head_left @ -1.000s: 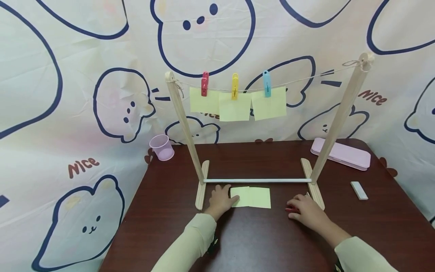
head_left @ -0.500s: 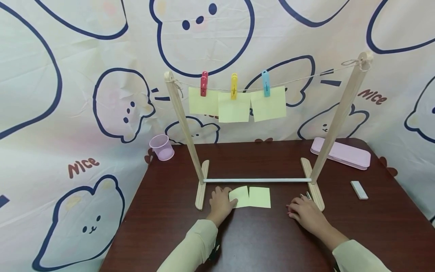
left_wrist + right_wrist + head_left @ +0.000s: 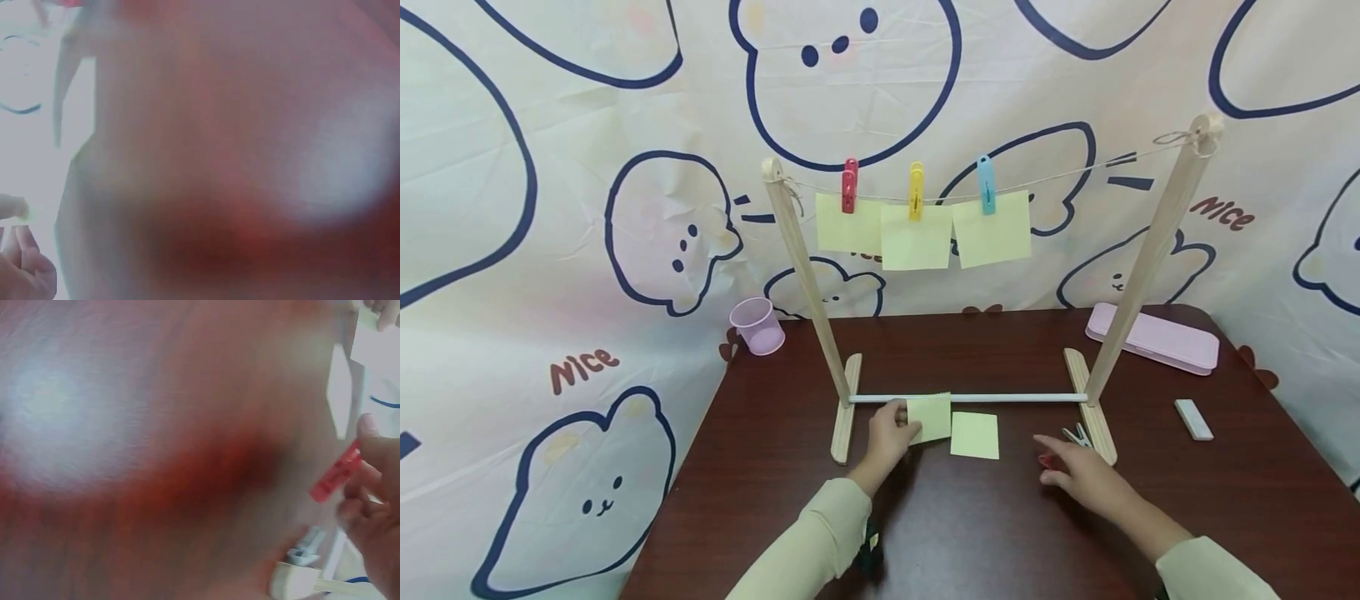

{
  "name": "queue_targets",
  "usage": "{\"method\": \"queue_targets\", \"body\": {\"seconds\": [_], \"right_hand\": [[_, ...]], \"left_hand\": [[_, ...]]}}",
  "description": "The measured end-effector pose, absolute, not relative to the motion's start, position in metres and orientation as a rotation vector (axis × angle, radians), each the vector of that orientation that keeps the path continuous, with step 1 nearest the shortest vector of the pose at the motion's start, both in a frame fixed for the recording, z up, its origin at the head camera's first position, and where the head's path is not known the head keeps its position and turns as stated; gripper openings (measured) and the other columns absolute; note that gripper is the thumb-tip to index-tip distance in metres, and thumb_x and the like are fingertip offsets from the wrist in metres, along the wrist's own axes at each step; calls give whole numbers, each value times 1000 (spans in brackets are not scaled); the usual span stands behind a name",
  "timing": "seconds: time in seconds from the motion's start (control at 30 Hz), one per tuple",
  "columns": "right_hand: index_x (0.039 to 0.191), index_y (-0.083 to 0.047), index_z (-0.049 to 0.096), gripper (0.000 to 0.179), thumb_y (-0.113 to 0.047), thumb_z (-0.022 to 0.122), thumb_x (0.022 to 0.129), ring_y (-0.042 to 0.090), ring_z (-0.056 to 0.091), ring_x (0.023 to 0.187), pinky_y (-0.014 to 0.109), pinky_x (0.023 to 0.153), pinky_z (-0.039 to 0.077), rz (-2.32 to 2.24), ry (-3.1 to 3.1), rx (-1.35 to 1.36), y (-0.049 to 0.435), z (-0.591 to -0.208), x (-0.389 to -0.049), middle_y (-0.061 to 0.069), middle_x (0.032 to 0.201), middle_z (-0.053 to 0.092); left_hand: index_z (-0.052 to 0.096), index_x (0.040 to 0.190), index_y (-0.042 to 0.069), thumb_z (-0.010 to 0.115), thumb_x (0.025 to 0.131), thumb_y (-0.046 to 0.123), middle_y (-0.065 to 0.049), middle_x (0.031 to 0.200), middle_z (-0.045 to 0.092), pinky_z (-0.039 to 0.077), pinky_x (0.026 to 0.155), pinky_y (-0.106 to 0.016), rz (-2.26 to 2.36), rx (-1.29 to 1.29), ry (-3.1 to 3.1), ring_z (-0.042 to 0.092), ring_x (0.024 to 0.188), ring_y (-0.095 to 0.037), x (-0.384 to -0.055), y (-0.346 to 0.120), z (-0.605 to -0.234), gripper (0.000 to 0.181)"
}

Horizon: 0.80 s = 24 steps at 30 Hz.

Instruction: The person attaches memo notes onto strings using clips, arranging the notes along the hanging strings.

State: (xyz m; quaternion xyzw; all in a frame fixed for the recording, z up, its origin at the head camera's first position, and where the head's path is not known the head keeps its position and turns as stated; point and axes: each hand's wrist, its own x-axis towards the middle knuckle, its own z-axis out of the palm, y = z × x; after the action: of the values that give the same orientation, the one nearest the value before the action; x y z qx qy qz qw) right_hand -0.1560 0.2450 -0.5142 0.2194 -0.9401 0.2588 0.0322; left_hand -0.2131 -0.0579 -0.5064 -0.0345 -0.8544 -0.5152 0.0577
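Lilac cup [image 3: 760, 332] left of frame centre, mouth up, inner wall showing. Pink case [image 3: 1153, 340] at right, closed, contents hidden. Left hand [image 3: 886, 442] pinches a pale yellow note [image 3: 929, 418], square and plain, raised and tilted at frame centre; matching second note [image 3: 974, 436] flat just right of it. Right hand [image 3: 1086, 479], lower right, grips a small red clothespin [image 3: 336, 474].

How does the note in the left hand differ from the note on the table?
The left hand pinches the held note; no hand touches the other note. The held note is raised and tilted; the other note lies flat. Both are pale yellow and squarish.
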Motion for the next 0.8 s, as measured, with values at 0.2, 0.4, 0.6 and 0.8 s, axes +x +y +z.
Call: {"method": "queue_targets", "body": {"seconds": [0.2,0.4,0.6,0.8], "right_hand": [[106,-1,59,27,-13,67,84,14,60,64,31,50,49,1231,-2918,754,250,-480,-154,8,93,64],[118,5,49,28,-3,55,91,16,57,52,32,38,47,1713,-2814,638,251,-430,-156,20,100,60],[115,8,53,26,-5,55,92,17,57,54,31,40,47,1595,-2694,501,250,-367,-157,17,87,62],[108,3,57,20,-10,55,93,15,54,49,26,38,44,1590,-2519,301,245,-309,-163,4,77,66]], "left_hand": [[66,97,-1,64,85,7,-7,78,60,46,53,-26,-1839,-101,-2443,50,63,-11,-223,-46,-465,15],[56,111,3,54,94,17,-11,84,63,48,39,-32,-2314,-99,-2294,62,51,-18,-223,-24,-427,22],[55,113,7,58,92,14,-11,86,64,42,34,-22,-2423,-213,-2244,62,47,-19,-216,2,-392,22],[57,111,2,59,91,12,-11,89,66,48,41,-25,-2420,-399,-2197,66,60,-33,-215,18,-361,22]]}}
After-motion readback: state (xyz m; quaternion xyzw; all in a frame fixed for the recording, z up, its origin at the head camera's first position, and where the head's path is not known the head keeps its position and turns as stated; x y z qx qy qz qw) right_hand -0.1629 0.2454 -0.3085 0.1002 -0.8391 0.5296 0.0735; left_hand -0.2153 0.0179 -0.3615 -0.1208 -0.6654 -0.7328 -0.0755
